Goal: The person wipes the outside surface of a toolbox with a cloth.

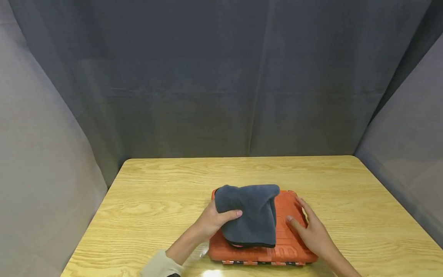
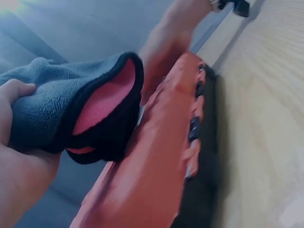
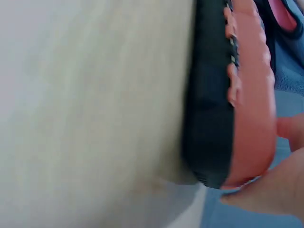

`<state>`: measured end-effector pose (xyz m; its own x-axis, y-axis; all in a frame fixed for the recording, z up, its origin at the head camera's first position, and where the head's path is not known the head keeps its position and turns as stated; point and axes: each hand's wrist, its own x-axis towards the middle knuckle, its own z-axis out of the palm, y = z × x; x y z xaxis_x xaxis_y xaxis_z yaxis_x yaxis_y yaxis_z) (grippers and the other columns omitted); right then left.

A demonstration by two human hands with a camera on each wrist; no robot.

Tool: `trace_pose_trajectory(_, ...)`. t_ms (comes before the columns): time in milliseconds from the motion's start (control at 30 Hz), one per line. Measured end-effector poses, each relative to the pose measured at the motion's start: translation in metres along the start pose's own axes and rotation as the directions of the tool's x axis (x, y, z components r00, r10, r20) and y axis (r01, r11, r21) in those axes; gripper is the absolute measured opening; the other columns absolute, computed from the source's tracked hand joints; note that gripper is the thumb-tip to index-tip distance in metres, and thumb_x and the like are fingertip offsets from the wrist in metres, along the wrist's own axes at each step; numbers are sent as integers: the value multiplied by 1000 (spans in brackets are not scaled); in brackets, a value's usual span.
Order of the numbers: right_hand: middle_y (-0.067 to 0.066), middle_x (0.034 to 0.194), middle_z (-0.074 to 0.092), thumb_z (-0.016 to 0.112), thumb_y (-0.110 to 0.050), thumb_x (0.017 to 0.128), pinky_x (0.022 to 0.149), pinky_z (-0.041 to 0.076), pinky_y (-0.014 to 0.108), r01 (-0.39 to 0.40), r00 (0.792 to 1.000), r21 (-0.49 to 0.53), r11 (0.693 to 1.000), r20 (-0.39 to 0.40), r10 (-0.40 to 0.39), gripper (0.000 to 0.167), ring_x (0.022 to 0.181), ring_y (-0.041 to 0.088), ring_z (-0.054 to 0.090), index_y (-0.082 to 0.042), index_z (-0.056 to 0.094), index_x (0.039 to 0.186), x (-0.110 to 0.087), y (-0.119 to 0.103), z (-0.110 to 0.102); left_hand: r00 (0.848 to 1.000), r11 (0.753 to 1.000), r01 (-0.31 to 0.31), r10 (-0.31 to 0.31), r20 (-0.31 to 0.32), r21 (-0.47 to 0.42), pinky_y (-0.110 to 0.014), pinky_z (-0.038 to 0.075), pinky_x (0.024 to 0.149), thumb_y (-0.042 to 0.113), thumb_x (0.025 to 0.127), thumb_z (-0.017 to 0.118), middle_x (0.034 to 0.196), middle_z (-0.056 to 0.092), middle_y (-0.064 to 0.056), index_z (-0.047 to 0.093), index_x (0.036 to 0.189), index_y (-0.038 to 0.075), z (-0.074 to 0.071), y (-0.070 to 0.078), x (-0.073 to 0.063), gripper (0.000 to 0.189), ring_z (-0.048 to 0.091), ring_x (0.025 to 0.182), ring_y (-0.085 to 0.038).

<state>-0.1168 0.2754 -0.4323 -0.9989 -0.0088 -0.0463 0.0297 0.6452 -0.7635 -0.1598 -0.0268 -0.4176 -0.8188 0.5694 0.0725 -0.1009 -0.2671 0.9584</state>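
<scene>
My left hand (image 1: 211, 222) grips a folded grey-blue fleece cloth (image 1: 254, 215), thumb on top of it. In the left wrist view the cloth (image 2: 52, 104) shows black edging and a pink inner side. Under the cloth lies a hard plastic case (image 1: 287, 242) with an orange lid, flat on the table. The right wrist view shows the black lower half of the case (image 3: 209, 128). At the lid's right side my right hand (image 1: 313, 234) rests with fingers loosely extended, thumb over the top and fingers along the edge. The cloth hides part of the lid.
The case stands near the front of a wood-grain table (image 1: 155, 192). A dark grey curtain (image 1: 207, 84) hangs behind the table, with pale grey fabric panels (image 1: 38, 154) at the left and right sides.
</scene>
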Motion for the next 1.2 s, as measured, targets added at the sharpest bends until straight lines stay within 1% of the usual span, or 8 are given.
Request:
trace_pose_trajectory(300, 38, 157, 9, 56, -50, 100, 108, 30, 66, -147, 987, -28, 989, 58, 149, 100, 139, 56, 21, 3, -6, 157, -5, 8, 13, 976, 964, -27, 82, -200, 263, -41, 50, 97, 13, 89, 74, 124, 62, -14, 54, 135, 0, -35, 17, 1, 52, 60, 113, -28)
trace_pose_trajectory(467, 37, 157, 10, 55, -55, 99, 107, 30, 67, -166, 985, -47, 985, 45, 168, 101, 139, 56, 22, 0, -5, 158, -9, 5, 14, 940, 923, -33, 160, -302, 384, -41, 54, 92, 14, 88, 76, 116, 67, -13, 63, 126, -1, -58, 25, 8, 43, 65, 106, -27)
trace_pose_trajectory(633, 37, 157, 13, 54, -58, 98, 105, 33, 67, -181, 982, -44, 982, 45, 183, 101, 137, 57, 26, -4, -5, 160, -11, 4, 15, 886, 859, -53, 276, -373, 509, -43, 57, 84, 15, 88, 76, 104, 71, -16, 68, 115, -4, -78, 34, 11, 33, 69, 95, -30)
trace_pose_trajectory(800, 37, 157, 14, 57, -57, 97, 101, 38, 66, -207, 977, -8, 978, 43, 207, 101, 134, 58, 31, -8, -4, 160, -13, 5, 16, 837, 737, -35, 391, -383, 675, -44, 58, 72, 15, 90, 74, 93, 71, -17, 69, 105, -6, -94, 30, 14, 26, 70, 83, -30)
trace_pose_trajectory(900, 36, 157, 12, 57, -56, 97, 102, 38, 65, -212, 976, 4, 977, 50, 211, 102, 135, 57, 30, -7, -6, 160, -13, 4, 16, 833, 604, -56, 467, -296, 795, -43, 56, 65, 7, 91, 71, 88, 71, -18, 69, 101, -6, -103, 21, 15, 17, 68, 75, -29)
trace_pose_trajectory(1033, 38, 156, 12, 56, -55, 98, 104, 36, 65, -216, 975, 6, 976, 63, 215, 102, 136, 56, 28, -2, -7, 159, -11, 3, 17, 777, 457, -108, 593, -213, 883, -47, 56, 65, -4, 87, 70, 88, 72, -20, 70, 102, -5, -112, 13, 16, 15, 70, 76, -34)
trace_pose_trajectory(1100, 39, 155, 12, 55, -55, 99, 104, 36, 65, -222, 973, -1, 975, 66, 222, 102, 136, 57, 28, 0, -7, 158, -11, 2, 18, 759, 426, -116, 620, -197, 897, -49, 58, 71, -6, 86, 72, 95, 72, -22, 70, 107, -5, -114, 11, 17, 22, 71, 84, -37)
trace_pose_trajectory(1200, 39, 155, 13, 54, -56, 99, 103, 37, 64, -233, 970, -6, 972, 64, 233, 102, 135, 57, 29, 0, -7, 158, -13, 2, 18, 793, 419, -116, 585, -170, 900, -49, 58, 80, -7, 85, 73, 102, 72, -21, 70, 112, -4, -112, 6, 17, 27, 70, 94, -37)
